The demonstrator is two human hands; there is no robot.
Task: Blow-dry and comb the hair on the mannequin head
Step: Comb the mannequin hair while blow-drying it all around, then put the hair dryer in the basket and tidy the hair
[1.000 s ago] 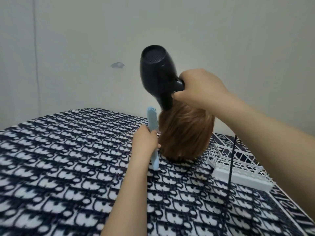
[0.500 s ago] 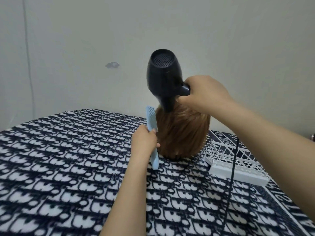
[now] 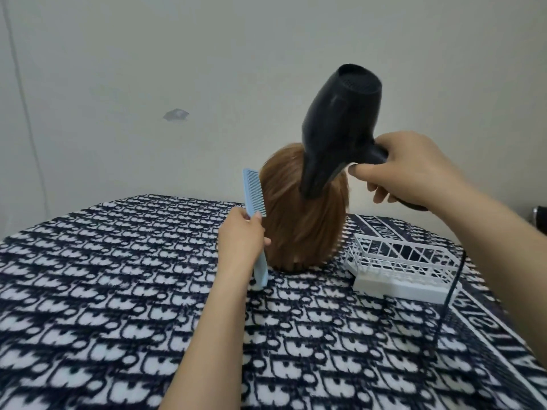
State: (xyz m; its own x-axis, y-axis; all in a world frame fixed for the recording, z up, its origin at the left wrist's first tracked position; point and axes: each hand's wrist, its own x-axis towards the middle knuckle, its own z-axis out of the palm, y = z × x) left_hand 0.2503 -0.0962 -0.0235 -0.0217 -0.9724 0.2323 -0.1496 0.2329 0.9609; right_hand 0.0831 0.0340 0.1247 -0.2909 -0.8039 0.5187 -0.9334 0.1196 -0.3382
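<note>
Right hand [image 3: 414, 170] grips dryer [image 3: 337, 128] over hair [image 3: 299, 220]; left hand [image 3: 241, 236] holds comb [image 3: 254, 192]

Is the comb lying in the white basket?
No, the left hand grips the light blue comb beside the mannequin's hair.

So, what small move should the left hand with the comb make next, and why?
Probably draw the comb down through the hair: the left hand holds it upright, teeth at the hair's side, while the right hand points the hair dryer down at it.

Matt black plastic hair dryer [image 3: 340, 125], smooth pale-blue plastic comb [image 3: 253, 196], fuzzy patterned cloth [image 3: 103, 276], white plastic basket [image 3: 399, 261].
</note>
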